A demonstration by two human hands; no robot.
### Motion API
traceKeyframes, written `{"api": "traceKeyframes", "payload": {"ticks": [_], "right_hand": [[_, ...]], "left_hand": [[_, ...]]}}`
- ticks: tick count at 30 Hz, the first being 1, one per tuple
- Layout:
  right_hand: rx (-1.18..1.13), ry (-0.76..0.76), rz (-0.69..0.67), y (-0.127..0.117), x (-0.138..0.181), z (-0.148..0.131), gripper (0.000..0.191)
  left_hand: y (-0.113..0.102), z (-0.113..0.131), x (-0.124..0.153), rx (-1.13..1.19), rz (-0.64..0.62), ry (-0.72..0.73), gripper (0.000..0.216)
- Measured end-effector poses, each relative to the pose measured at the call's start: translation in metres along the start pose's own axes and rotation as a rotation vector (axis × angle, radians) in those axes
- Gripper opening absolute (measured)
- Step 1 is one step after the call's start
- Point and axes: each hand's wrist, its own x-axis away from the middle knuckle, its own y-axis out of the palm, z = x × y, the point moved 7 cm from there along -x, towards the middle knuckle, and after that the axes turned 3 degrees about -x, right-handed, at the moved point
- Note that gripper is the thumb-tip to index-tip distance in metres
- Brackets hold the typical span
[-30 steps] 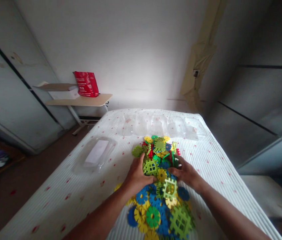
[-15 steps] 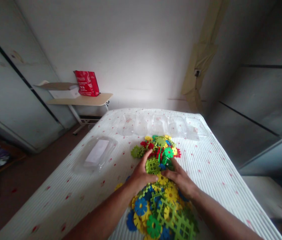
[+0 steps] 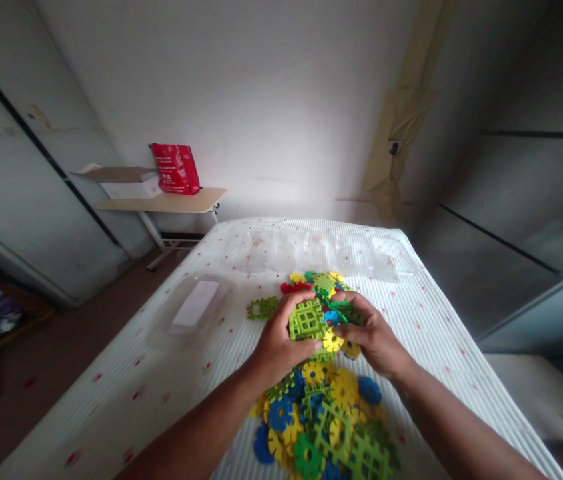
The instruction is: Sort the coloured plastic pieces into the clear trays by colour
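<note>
My left hand (image 3: 281,337) is closed around a green square lattice piece (image 3: 307,320), thumb below and fingers above. Facing it, my right hand (image 3: 376,337) curls round several flower-shaped plastic pieces, among them a yellow flower piece (image 3: 333,340) and green ones. Between the two hands the pieces form one bunch, partly hidden by the fingers. Nearer to me lies a pile of blue, yellow and green pieces, with a blue flower piece (image 3: 281,413) at its left. Behind the hands are more pieces, including a red piece (image 3: 295,287). A green piece (image 3: 261,308) rests to the left.
Clear plastic containers (image 3: 311,253) stand in a row across the far end of the bed-like surface (image 3: 176,400). At left lies a clear plastic container (image 3: 161,327) with a white paper (image 3: 196,307). Beyond, a small table (image 3: 191,202) bears a red bag (image 3: 176,170) and a box.
Both hands have closed in on the bunch of pieces, gathering and lifting it slightly away from the near pile. The green piece at left now lies farther left.
</note>
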Motion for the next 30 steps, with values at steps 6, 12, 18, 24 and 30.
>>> {"api": "traceKeyframes", "payload": {"ticks": [6, 12, 18, 24, 30], "right_hand": [[-0.040, 0.001, 0.048, -0.005, -0.001, -0.002, 0.036], [-0.057, 0.006, 0.047, -0.005, -0.001, 0.006, 0.032], [0.029, -0.023, 0.009, -0.007, 0.004, 0.003, 0.023], [0.502, -0.123, 0.162, -0.050, -0.009, -0.010, 0.026], [1.149, -0.131, 0.329, -0.110, -0.047, 0.000, 0.032]], "left_hand": [[0.004, 0.016, 0.003, -0.215, 0.025, 0.173, 0.062], [0.021, 0.012, 0.014, -0.370, 0.011, 0.302, 0.065], [0.036, 0.008, 0.026, -0.347, -0.101, 0.236, 0.078], [0.023, 0.010, 0.023, -0.403, -0.105, 0.277, 0.068], [-0.047, -0.047, -0.017, -0.970, 0.295, -0.071, 0.062]]}}
